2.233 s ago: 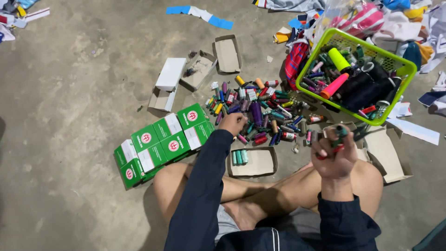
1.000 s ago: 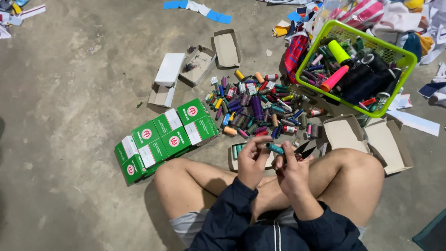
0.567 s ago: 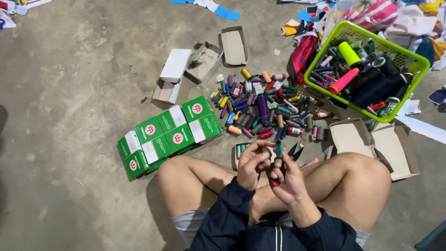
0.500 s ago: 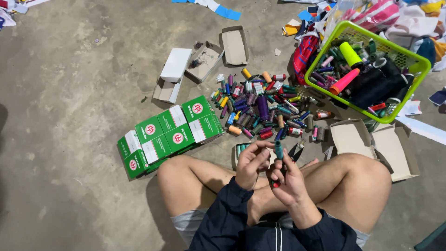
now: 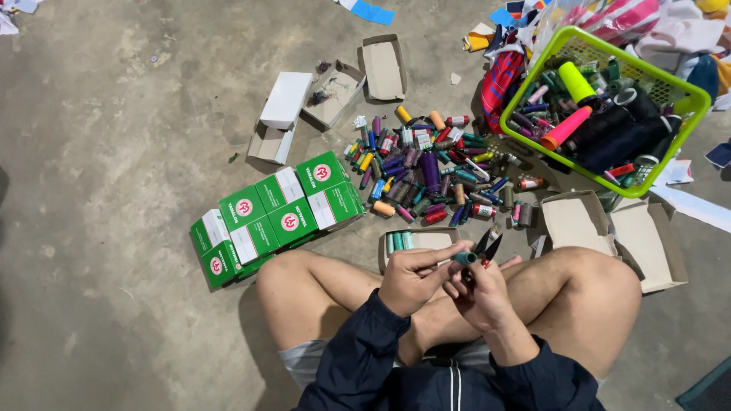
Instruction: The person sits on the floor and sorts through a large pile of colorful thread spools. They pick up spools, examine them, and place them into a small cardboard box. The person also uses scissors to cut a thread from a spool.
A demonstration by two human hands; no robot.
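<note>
Teal thread spool [image 5: 463, 258] is held between both hands above the crossed legs of the person, who sits on the concrete floor [image 5: 114, 152]. The left hand [image 5: 411, 278] pinches the spool with thumb and fingers. The right hand [image 5: 481, 293] touches its other end and also grips small dark snips [image 5: 487, 245], whose blades point up and stand a little apart.

Just behind the hands lies a small open cardboard box [image 5: 419, 243] with some teal spools inside. Beyond it is a loose heap of many coloured spools [image 5: 434, 171]. Green closed boxes [image 5: 274, 217] lie in a row to the left of the heap, close to the left knee. Empty open boxes [image 5: 609, 232] lie near the right knee. A lime green basket [image 5: 685, 103] with big cones of thread stands further right, beside some cloth.
</note>
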